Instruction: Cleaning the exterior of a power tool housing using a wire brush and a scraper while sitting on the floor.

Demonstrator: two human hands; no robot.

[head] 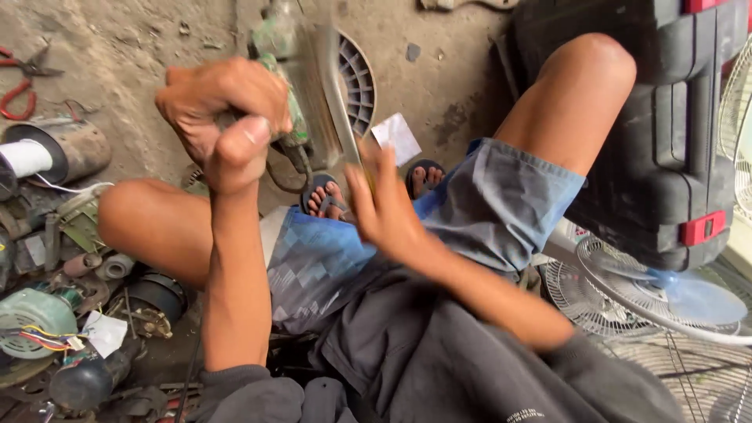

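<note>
My left hand point(223, 117) is closed in a fist around the handle of a green power tool point(286, 86), held up in front of me over my knees. A thin metal strip point(333, 102), blurred, runs down from the tool toward my right hand point(384, 200). That hand pinches the strip's lower end with its fingers. Both hands are above my feet in sandals point(329, 196) on the concrete floor.
A black tool case with red latches point(666, 133) stands at the right. Fan grilles and a blue fan blade point(674, 305) lie at lower right. Motors, a wire spool point(47, 153) and scrap parts crowd the left. Red-handled pliers point(19, 82) lie top left. A round grille point(356, 82) rests behind the tool.
</note>
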